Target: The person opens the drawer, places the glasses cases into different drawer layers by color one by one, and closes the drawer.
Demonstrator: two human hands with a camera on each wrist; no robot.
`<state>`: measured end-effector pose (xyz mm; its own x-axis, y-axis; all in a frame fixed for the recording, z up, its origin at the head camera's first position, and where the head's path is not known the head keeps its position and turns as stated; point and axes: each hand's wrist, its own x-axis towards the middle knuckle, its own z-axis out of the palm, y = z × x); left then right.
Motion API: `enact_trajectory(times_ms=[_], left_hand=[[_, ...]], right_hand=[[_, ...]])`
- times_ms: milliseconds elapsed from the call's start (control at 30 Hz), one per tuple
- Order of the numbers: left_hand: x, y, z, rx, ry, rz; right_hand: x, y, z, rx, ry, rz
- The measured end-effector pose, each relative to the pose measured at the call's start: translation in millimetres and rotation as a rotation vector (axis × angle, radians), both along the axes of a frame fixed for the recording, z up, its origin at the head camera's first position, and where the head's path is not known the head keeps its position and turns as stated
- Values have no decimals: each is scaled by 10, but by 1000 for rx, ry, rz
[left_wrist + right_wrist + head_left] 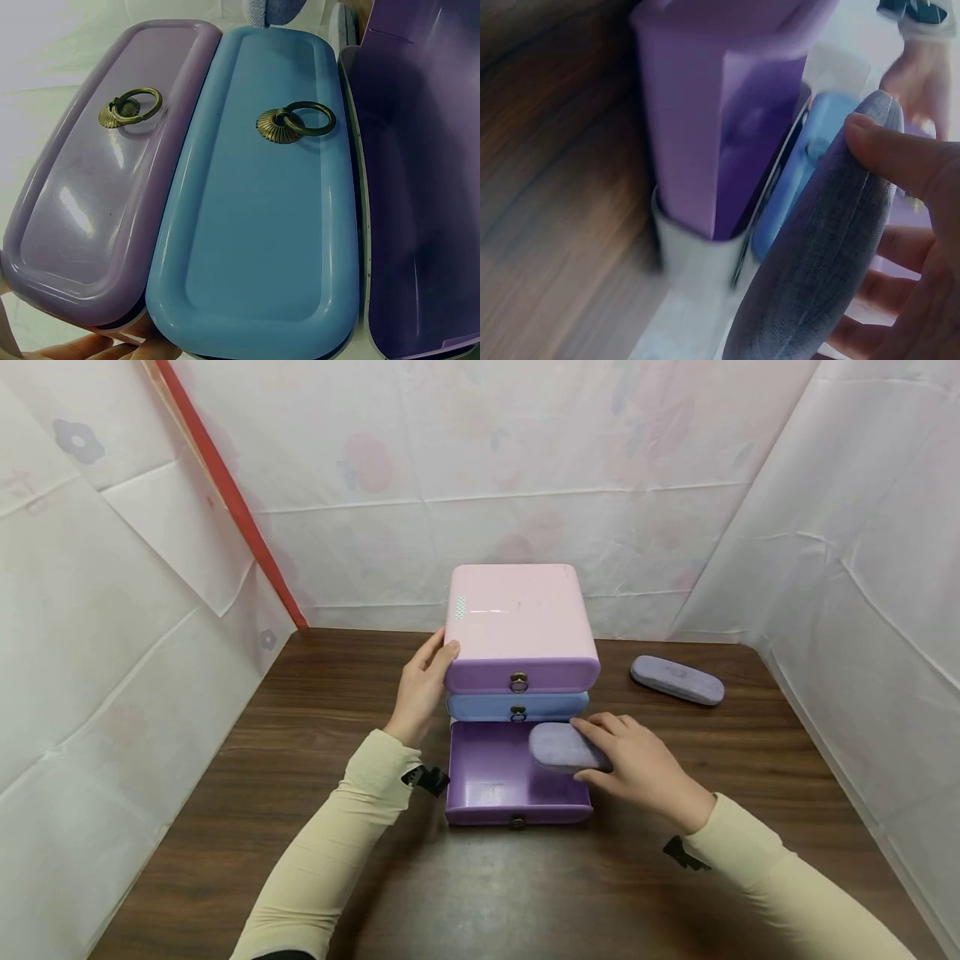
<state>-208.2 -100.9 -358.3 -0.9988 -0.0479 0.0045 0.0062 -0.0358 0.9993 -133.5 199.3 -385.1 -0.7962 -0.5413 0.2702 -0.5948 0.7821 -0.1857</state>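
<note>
A small drawer cabinet (517,610) with a pink top stands on the table. Its upper purple drawer (480,677) and middle blue drawer (251,225) are closed, each with a brass ring pull. The bottom purple drawer (487,777) is pulled out, and no contents show in it. My left hand (422,689) holds the cabinet's left side, thumb near the top edge. Above the open drawer's right side, my right hand (637,764) grips a grey-purple fabric glasses case (817,262) between thumb and fingers. The case's far end points left over the drawer.
A second grey-purple glasses case (677,680) lies on the dark wooden table (337,693), right of the cabinet. Pale patterned sheets (480,460) hang behind and on both sides. A red strip (232,493) runs down the back left corner.
</note>
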Motion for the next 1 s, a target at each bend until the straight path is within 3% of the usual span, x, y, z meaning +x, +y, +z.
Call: enact_trajectory(times_ms=[567, 1000], left_hand=[[-5, 0, -4, 20, 8, -6], [0, -7, -6, -1, 16, -1]], right_hand=[[-149, -741, -208, 89, 23, 127], [-310, -934, -423, 155, -65, 127]])
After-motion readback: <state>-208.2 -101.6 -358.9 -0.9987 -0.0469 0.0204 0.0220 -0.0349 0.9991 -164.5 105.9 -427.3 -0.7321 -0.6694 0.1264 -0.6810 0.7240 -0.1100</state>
